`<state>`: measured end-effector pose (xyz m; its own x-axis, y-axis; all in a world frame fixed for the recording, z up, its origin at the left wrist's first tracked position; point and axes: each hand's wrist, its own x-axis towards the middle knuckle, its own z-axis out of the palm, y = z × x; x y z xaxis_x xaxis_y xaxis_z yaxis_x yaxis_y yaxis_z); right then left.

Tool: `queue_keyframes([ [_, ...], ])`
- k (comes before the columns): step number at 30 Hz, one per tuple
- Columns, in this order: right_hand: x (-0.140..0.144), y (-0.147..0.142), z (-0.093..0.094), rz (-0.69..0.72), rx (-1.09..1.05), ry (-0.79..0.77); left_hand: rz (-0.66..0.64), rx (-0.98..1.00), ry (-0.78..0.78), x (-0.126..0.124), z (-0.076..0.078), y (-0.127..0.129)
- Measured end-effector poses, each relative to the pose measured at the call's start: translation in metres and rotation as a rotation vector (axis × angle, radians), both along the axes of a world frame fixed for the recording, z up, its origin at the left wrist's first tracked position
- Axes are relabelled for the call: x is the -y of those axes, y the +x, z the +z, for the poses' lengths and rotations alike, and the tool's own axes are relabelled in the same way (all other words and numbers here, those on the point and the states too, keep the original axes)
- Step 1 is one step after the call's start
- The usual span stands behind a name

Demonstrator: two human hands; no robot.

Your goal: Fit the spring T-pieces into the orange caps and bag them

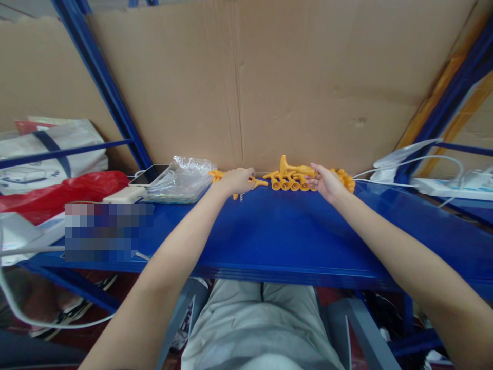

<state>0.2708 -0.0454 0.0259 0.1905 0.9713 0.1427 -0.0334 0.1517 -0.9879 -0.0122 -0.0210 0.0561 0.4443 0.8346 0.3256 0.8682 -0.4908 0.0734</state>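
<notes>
Keep left hand [235, 181] pressing the loose orange clip [257, 182], right hand [327, 183] fingers pinching the orange clip row [289, 181] at the blue table's [292, 231] far edge, adding gently.

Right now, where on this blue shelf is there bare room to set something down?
Bare: the blue shelf between both hands and its front edge. Crowded: the back edge with orange clips, the plastic bag at left, cables at right.

one head-worn camera looks forward and down, close over the blue shelf [292, 241].
</notes>
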Motion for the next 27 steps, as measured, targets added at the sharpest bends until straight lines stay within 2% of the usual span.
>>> queue_keyframes([
  [3, -0.008, -0.001, -0.001, -0.104, 0.11, 0.131, 0.056, -0.118, -0.082, -0.004, 0.005, -0.012],
  [7, -0.022, -0.009, -0.006, -0.222, 0.422, 0.274, 0.083, -0.205, -0.132, -0.008, -0.001, -0.021],
  [10, -0.028, -0.02, -0.008, -0.267, 0.782, 0.318, 0.116, -0.205, -0.104, -0.012, -0.012, -0.026],
  [14, -0.027, -0.039, -0.007, -0.298, 1.243, 0.308, 0.094, -0.146, -0.063, -0.018, -0.032, -0.03],
  [18, -0.026, -0.055, -0.006, -0.231, 1.634, 0.317, -0.022, -0.124, -0.054, -0.026, -0.047, -0.036],
  [21, -0.029, -0.06, -0.012, -0.186, 1.76, 0.285, -0.057, -0.072, -0.066, -0.03, -0.052, -0.041],
  [27, -0.034, -0.061, -0.022, -0.132, 1.767, 0.288, 0.088, -0.114, -0.117, -0.026, -0.053, -0.043],
])
